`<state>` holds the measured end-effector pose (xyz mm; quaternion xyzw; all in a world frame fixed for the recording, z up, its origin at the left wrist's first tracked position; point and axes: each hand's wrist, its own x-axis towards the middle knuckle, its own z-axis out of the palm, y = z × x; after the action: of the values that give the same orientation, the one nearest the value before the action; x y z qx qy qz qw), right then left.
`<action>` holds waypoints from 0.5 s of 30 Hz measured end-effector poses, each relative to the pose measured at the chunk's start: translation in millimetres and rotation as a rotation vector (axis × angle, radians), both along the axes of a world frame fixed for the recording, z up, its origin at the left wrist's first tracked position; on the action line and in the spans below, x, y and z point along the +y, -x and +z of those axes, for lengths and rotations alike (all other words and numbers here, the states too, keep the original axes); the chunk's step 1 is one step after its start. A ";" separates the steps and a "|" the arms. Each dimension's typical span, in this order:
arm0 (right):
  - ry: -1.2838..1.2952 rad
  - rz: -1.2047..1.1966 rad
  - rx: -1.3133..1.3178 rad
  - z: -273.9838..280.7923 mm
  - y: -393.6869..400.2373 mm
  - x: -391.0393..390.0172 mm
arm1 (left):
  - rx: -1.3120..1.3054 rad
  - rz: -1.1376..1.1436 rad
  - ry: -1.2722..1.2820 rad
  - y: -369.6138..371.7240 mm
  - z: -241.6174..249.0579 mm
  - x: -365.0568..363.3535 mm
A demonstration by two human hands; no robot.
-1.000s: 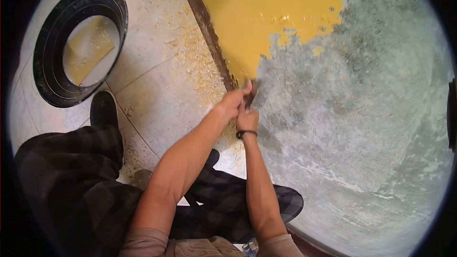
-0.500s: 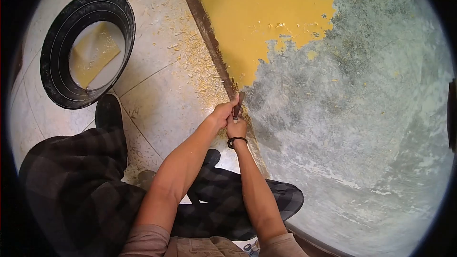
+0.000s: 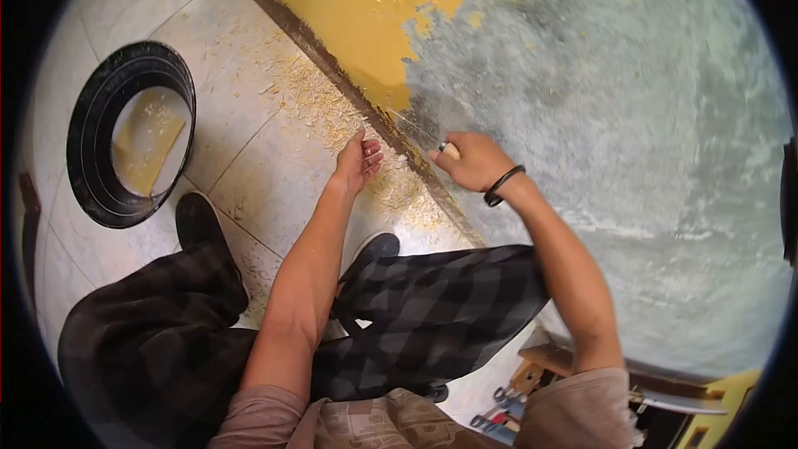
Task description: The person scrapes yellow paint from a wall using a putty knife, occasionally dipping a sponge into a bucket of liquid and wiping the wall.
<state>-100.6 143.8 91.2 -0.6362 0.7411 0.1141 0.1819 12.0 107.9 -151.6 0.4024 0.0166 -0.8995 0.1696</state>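
Right hand: grip clamped on the pale handle of a scraper — thin blade points up-left toward the lower edge of the yellow paint; too faint to tell if it touches. Scraper sits in front of the bare grey wall, near the brown strip at the wall's foot. Left hand: grip apart, nothing in it, fingers loosely curled, thumb up, above the yellow shavings on the tile floor beside the strip. Black wristband on the right wrist. Black bucket on the floor to the left — whitish liquid and a yellow piece inside. Dark shoe near the bucket. More tools lie at lower right, partly hidden by the right sleeve.
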 end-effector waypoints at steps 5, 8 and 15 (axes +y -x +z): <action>-0.377 -0.352 -0.129 52.1 -4.9 -15.6 | 0.084 -0.150 0.188 -19.0 -0.7 -12.2; -0.312 -0.535 -0.359 31.2 12.6 -7.8 | 0.356 -0.378 0.398 -30.7 46.7 -6.7; -0.549 -0.641 -0.729 0.2 4.4 -9.2 | 0.704 -0.087 0.382 5.8 66.2 17.3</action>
<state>-105.1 134.7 91.4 -0.3065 0.7296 0.0144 0.6112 6.2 125.2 -85.4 0.0312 -0.1108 -0.9756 0.1871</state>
